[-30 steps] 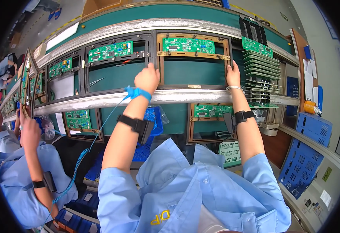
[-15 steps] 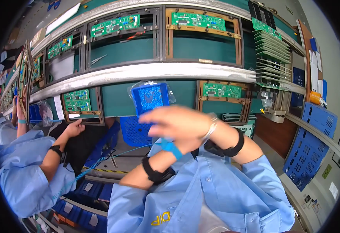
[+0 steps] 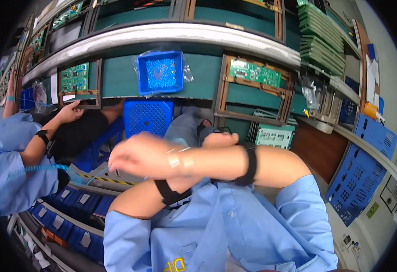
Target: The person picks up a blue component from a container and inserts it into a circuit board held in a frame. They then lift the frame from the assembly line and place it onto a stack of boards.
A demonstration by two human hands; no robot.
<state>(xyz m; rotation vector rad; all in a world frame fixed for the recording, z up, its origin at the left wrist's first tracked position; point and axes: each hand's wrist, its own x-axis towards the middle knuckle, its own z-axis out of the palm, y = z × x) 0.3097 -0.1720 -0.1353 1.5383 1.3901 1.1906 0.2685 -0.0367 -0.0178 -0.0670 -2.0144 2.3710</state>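
Note:
My forearms cross in front of my light blue shirt, the right over the left. My right hand reaches over to the left side, palm down, smeared by motion. Close to its fingertips runs a thin blue coiled cord; whether the fingers touch it cannot be made out. Behind my right forearm, part of my left hand shows, its fingers mostly hidden. Above both hands, on the green bench, sits a blue bin of small blue parts in a clear bag, touched by neither hand.
A brown frame holding a green circuit board rests at right. Upright boards fill a rack beyond it. A blue stool stands under the bench edge. At left, a co-worker's hand touches another framed board.
My view has tipped downward, so the bench sits higher. My right hand has moved left and nearer my body, and its forearm now covers much of my left hand and its blue wristband.

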